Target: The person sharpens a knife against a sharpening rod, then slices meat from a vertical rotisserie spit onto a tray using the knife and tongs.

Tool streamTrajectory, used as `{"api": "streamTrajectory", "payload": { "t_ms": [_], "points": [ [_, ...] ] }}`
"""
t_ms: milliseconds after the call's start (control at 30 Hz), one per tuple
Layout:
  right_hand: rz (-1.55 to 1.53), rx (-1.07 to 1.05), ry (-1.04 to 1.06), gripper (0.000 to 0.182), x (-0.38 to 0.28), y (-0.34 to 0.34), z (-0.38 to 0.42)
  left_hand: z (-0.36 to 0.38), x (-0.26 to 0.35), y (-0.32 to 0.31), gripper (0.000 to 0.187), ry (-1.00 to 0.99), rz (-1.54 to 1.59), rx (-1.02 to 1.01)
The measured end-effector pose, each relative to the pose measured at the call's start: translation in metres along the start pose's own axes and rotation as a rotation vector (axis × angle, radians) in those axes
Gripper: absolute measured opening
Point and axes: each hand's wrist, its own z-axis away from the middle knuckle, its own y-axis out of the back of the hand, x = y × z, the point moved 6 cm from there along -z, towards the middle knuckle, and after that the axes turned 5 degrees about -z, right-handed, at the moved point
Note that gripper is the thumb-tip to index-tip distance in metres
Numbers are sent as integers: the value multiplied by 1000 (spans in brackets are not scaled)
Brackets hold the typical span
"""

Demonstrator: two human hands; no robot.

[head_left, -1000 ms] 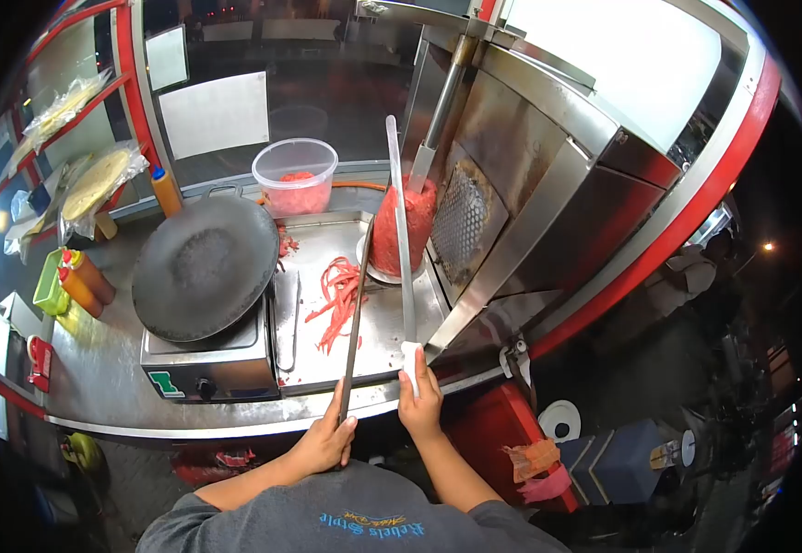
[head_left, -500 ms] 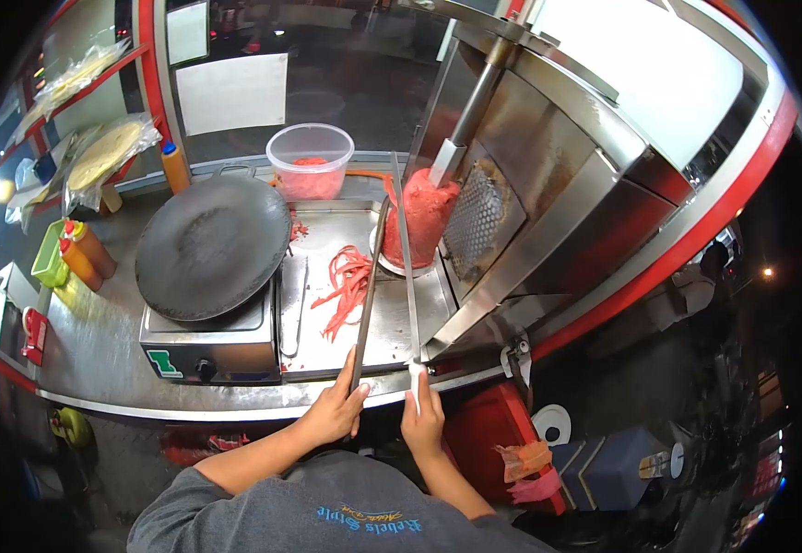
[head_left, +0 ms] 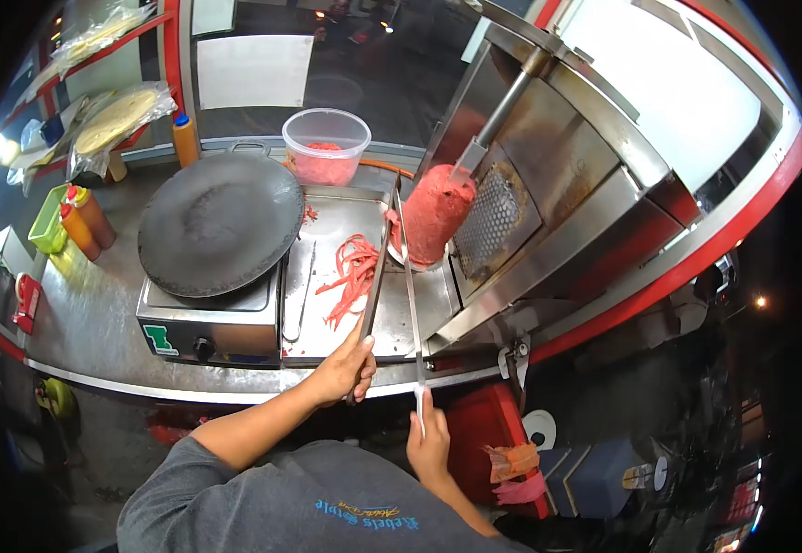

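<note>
My right hand (head_left: 430,441) grips the white handle of a long, narrow knife (head_left: 411,304). Its blade points away from me, with the tip close to the left side of the red meat stack (head_left: 436,217) on the upright spit. My left hand (head_left: 346,370) is closed around a long, dark, flat metal tool (head_left: 382,286) whose exact kind I cannot make out. The tool's far end also lies by the meat, just left of the blade. Below it, cut strips of red meat (head_left: 357,275) rest on the metal tray (head_left: 341,212).
A round black griddle (head_left: 221,221) sits on a burner (head_left: 207,336) to the left. Behind the tray stands a clear tub (head_left: 327,147) with red meat. The grill housing (head_left: 567,230) rises at right. Sauce bottles (head_left: 88,223) and bagged flatbreads (head_left: 120,124) are at left.
The view has shifted, so the counter sits higher in it. The knife and dark tool stay beside the meat, and both hands keep their grip.
</note>
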Motion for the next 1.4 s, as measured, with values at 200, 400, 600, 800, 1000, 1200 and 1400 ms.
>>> {"api": "streamTrajectory", "payload": {
  "t_ms": [200,400,600,800,1000,1200,1400],
  "points": [
    [-142,-84,-2,65,-40,6,-54,-13,-6,-1,47,88,533,-160],
    [-796,-275,-532,68,-41,-3,-40,11,-5,15,61,100,831,-265],
    [-745,-339,-390,67,-33,22,-32,106,14,39,41,158,285,159],
    [-623,-550,-431,61,-49,39,-106,144,18,41,63,236,90,223],
    [-296,-552,-85,59,-59,41,-156,167,21,38,57,254,41,299],
    [-218,-562,-29,58,-59,36,-176,188,31,36,63,262,-62,290],
    [-150,-594,-15,58,-62,37,-184,213,42,56,58,272,102,294]
  ]
}}
